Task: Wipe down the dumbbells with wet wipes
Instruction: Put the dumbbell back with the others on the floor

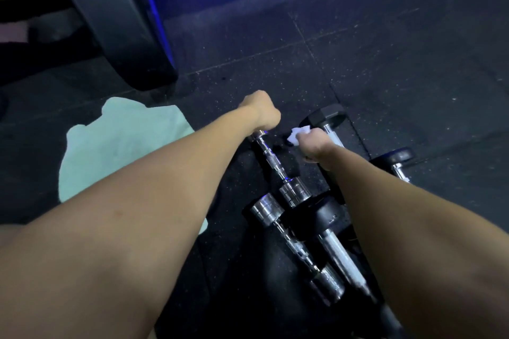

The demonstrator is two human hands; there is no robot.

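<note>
Dumbbell (271, 161), chrome, at centre: left hand (261, 112) fisted around its 12 o'clock end, right hand (312, 145) at 1 o'clock clenching wipe (297, 136); steady firmly, rotating while wiping lengthwise.

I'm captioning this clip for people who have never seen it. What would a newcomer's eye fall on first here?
Two bare forearms reach forward from the bottom of the view. The left hand grips the far end of a chrome dumbbell on the dark floor, while the right hand holds a white wet wipe beside it. A pale green towel lies on the floor to the left, and more dumbbells crowd below and to the right.
</note>
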